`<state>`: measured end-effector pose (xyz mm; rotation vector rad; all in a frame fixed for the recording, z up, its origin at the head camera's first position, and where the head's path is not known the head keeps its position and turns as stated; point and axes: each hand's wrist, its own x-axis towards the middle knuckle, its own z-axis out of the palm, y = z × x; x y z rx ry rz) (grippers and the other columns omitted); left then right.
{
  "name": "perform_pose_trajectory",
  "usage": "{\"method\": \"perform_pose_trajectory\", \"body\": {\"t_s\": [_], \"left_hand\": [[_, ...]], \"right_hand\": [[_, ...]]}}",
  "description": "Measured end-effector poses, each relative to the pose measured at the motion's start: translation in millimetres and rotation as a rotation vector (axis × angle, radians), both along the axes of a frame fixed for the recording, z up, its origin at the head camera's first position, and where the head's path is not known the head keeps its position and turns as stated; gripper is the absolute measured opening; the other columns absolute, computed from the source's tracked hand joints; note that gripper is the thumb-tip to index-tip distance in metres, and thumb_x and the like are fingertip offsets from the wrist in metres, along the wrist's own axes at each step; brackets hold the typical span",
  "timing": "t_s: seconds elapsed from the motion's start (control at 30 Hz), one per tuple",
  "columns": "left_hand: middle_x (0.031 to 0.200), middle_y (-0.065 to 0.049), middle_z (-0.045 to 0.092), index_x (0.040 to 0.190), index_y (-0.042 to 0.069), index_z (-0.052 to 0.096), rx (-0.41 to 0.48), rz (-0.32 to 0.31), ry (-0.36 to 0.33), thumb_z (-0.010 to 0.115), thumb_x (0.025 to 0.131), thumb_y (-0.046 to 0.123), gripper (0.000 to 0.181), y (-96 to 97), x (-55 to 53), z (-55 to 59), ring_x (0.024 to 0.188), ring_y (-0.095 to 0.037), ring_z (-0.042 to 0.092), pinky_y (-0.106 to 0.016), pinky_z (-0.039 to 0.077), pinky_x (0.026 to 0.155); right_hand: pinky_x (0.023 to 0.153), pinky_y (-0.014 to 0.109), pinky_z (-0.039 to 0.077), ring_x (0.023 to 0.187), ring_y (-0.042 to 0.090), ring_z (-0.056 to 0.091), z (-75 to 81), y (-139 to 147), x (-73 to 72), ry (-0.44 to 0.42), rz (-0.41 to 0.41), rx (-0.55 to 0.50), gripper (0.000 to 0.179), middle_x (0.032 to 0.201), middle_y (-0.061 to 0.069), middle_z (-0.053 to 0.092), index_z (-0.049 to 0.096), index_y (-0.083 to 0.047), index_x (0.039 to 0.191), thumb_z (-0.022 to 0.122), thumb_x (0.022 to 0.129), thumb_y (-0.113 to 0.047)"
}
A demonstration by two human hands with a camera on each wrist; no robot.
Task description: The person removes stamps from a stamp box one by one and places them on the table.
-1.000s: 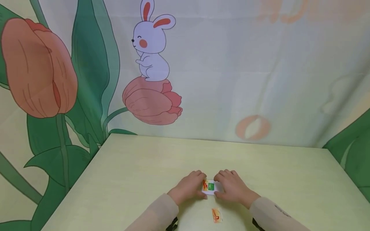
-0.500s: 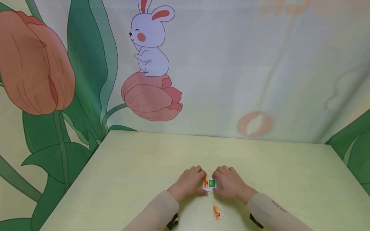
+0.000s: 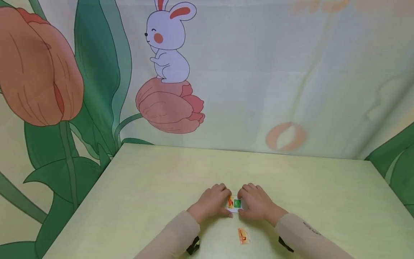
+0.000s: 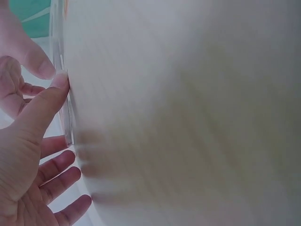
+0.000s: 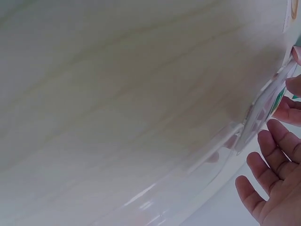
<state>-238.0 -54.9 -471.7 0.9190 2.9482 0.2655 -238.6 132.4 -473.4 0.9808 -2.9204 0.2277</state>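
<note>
A small flat white piece [image 3: 234, 211] with clear edges lies between the two hands in the head view. It shows an orange picture strip on its left and a green square [image 3: 237, 203] beside it. My left hand [image 3: 210, 203] grips its left end, thumb at the near edge and fingers at the far edge. From the other side my right hand [image 3: 258, 205] holds the right end and covers part of it. In the left wrist view the clear rim [image 4: 69, 127] appears edge-on between thumb and index finger. Several right fingers [image 5: 268, 169] spread loosely below the piece.
A loose orange picture card [image 3: 243, 236] lies on the pale table [image 3: 155, 180], nearer me than the hands. Behind the table's far edge hangs a cloth [image 3: 233, 90] printed with a rabbit and tulips. A black strap [image 3: 193, 246] shows under the left sleeve.
The right hand has shifted slightly left and covers more of the piece's right end. The whole head view has tilted down a little, so everything sits higher in it.
</note>
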Motion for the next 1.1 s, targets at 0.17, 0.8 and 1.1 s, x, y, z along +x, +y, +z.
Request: {"method": "perform_pose_trajectory", "body": {"t_s": [0.17, 0.8, 1.1], "left_hand": [[0.103, 0.000, 0.053, 0.110, 0.013, 0.059, 0.006, -0.011, 0.006, 0.075, 0.068, 0.049, 0.057, -0.5, 0.3, 0.7, 0.090, -0.015, 0.048, -0.027, 0.045, 0.069], [0.104, 0.000, 0.054, 0.111, 0.013, 0.059, 0.009, -0.006, 0.000, 0.075, 0.067, 0.050, 0.060, -0.2, -1.0, -0.7, 0.091, -0.015, 0.049, -0.027, 0.045, 0.069], [0.105, 0.000, 0.054, 0.112, 0.013, 0.059, 0.008, -0.003, -0.003, 0.075, 0.067, 0.050, 0.060, -0.3, -0.5, 1.0, 0.091, -0.014, 0.048, -0.027, 0.044, 0.069]], "right_hand": [[0.072, 0.032, 0.037, 0.085, 0.015, 0.046, -0.3, -1.0, -1.1, 0.000, -0.005, 0.018, 0.035, 0.091, -0.001, 0.056, 0.059, -0.012, 0.091, 0.069, 0.070, -0.038], [0.069, 0.032, 0.034, 0.081, 0.015, 0.043, 0.7, -3.7, -3.2, -0.049, -0.026, 0.013, 0.032, 0.084, -0.002, 0.053, 0.058, -0.011, 0.086, 0.071, 0.069, -0.035], [0.070, 0.032, 0.034, 0.080, 0.015, 0.043, 3.1, -4.3, -1.7, -0.046, -0.022, 0.025, 0.030, 0.084, -0.002, 0.053, 0.058, -0.011, 0.086, 0.070, 0.070, -0.034]]}}
